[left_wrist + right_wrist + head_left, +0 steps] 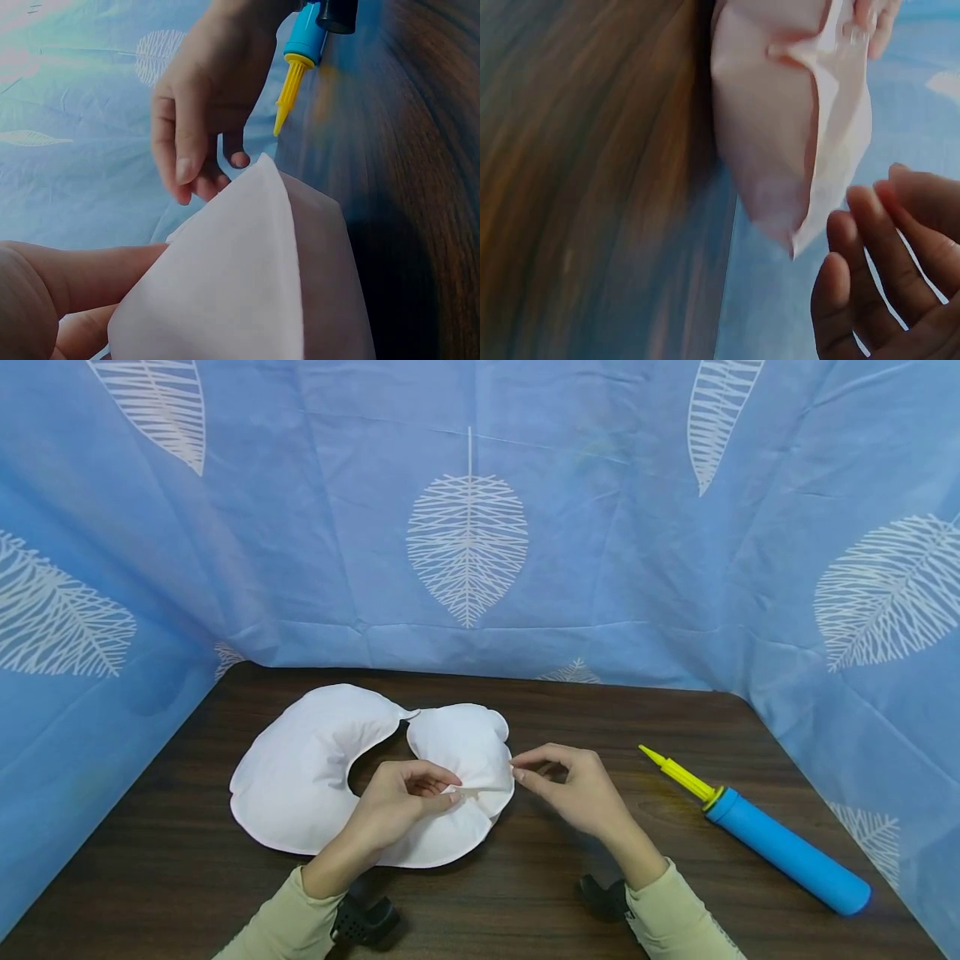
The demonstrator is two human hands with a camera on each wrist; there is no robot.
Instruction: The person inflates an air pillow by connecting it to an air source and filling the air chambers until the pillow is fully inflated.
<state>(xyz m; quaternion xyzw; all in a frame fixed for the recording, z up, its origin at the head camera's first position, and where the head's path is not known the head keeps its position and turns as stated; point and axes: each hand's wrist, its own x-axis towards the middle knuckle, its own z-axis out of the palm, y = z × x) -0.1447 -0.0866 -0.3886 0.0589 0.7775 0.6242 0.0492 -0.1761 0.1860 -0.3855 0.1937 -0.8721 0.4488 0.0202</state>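
A white U-shaped inflatable neck pillow (pixel 288 777) lies puffed up on the table, its right arm creased and folded. My left hand (pixel 393 802) pinches the fabric of that right arm between thumb and fingers. In the left wrist view, the left fingers (pixel 97 281) grip one side of the raised pillow (pixel 217 277). Beside the pillow's right edge hovers my right hand (pixel 573 785), fingers loosely bent. The right wrist view has this right hand (pixel 900 270) just off the pillow's pointed end (pixel 772 150), with nothing between its fingers. A small nub (pixel 780 51) sticks out near the seam.
To the right lies a blue hand pump (pixel 787 852) with a yellow nozzle (pixel 678 772) pointing toward the back left. The dark wooden table (pixel 540 893) is surrounded at the back and sides by a blue leaf-patterned cloth (pixel 585 568).
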